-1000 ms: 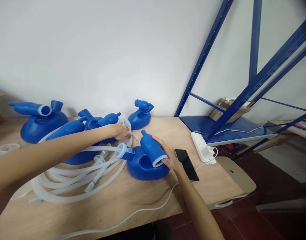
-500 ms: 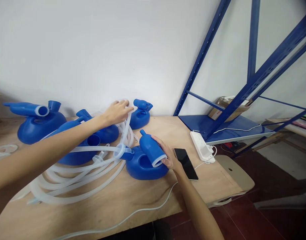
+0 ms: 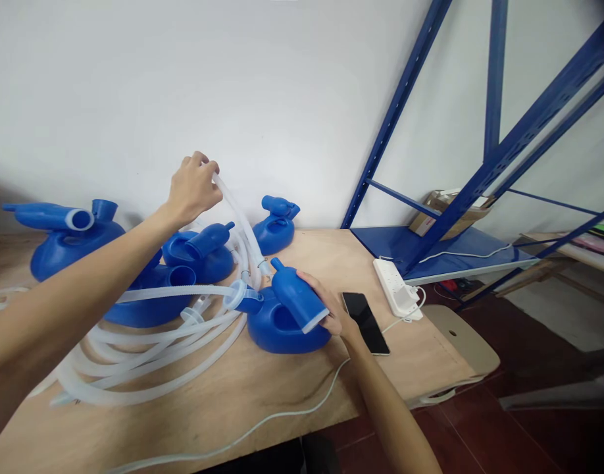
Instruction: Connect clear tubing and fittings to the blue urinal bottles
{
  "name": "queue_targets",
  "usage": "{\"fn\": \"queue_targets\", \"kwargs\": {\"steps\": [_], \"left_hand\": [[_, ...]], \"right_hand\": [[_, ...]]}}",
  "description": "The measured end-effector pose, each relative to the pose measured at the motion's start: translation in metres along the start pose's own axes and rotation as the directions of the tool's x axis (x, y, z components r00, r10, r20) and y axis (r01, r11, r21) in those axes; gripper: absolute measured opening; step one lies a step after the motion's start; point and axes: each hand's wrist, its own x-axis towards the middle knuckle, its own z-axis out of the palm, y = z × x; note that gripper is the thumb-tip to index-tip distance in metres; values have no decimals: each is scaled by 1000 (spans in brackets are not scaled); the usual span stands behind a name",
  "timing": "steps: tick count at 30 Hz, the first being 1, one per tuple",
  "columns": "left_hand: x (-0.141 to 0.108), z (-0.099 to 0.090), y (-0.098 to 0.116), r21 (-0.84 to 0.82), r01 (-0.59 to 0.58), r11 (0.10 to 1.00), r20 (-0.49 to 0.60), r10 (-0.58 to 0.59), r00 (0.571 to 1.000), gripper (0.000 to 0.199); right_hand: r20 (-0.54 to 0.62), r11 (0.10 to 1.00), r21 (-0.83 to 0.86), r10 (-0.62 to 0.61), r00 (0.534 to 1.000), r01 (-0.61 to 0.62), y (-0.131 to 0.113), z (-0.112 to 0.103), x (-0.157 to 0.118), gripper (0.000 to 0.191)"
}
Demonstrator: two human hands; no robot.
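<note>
Left hand (image 3: 192,189) pinches translucent tubing (image 3: 237,212), upper left of centre.
Nearer the blue spouted cup (image 3: 296,294), lower centre, the right hand (image 3: 334,316) grips it; its long axis slants down-right, spout beside what seems the tubing's lower end.

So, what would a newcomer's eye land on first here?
Probably the left hand, raised before the pale wall with a whitish hose slanting down from it. Next, the bright blue cup in the right hand, tilted over a blue jug, then the looped tubing left of them.
</note>
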Motion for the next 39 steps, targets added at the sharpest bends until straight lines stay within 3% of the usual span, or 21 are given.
{"fn": "queue_targets", "kwargs": {"steps": [9, 14, 19, 22, 26, 30, 32, 34, 39], "left_hand": [[3, 7, -7, 33, 18, 999, 30, -19, 999, 41], [6, 10, -9, 54, 33, 998, 49, -35, 998, 42], [6, 15, -10, 89, 68, 994, 47, -73, 996, 46], [8, 19, -11, 124, 64, 990, 63, -72, 995, 48], [8, 23, -12, 167, 26, 986, 102, -44, 994, 50], [1, 33, -12, 208, -125, 970, 116, 102, 988, 48], [-5, 40, -10, 184, -245, 952, 149, 219, 964, 43], [-12, 45, -5, 125, -378, 917, 223, 346, 911, 37], [-34, 45, 20, -135, -614, 777, 416, 607, 677, 30]], "right_hand": [[27, 1000, -7, -3, 1000, 3, -6, -2, 2, 99], [55, 1000, -2, -11, 998, 11, -12, -4, 0, 89], [40, 994, 5, -105, 994, 105, -2, -3, 1, 87], [39, 998, -7, -69, 997, 69, 2, -1, 1, 90], [57, 1000, 5, -4, 998, 4, -1, -1, 1, 97], [48, 1000, 10, -26, 999, 25, -2, -1, 1, 94], [34, 998, 12, -69, 997, 69, -1, -1, 2, 89], [23, 994, 14, -110, 994, 110, 1, 0, 2, 84], [14, 997, 19, -81, 997, 81, -1, 0, 0, 81]]}}
